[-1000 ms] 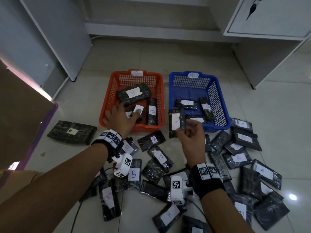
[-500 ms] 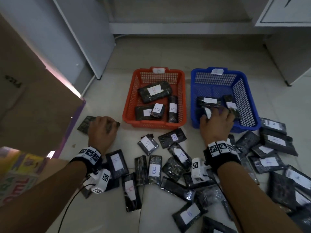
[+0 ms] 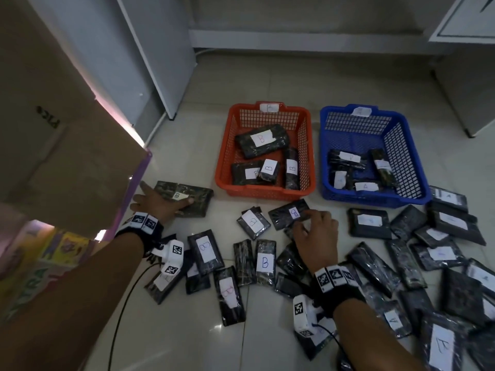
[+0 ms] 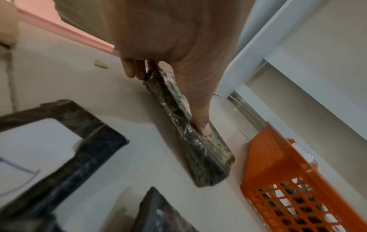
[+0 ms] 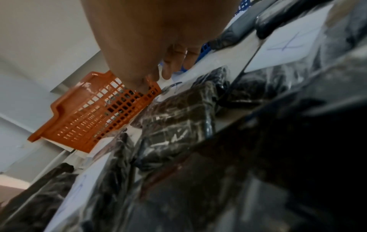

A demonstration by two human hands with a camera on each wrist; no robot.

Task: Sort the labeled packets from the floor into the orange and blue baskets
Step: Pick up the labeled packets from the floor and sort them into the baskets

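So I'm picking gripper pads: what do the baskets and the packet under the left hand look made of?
Orange basket and blue basket: rigid moulded plastic, by the lattice walls. Large B packet gripped by the left hand: dark contents in glossy, crinkled clear film, probably plastic; paper-like white label.

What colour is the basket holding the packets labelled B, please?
Orange basket, clearest in the head view.
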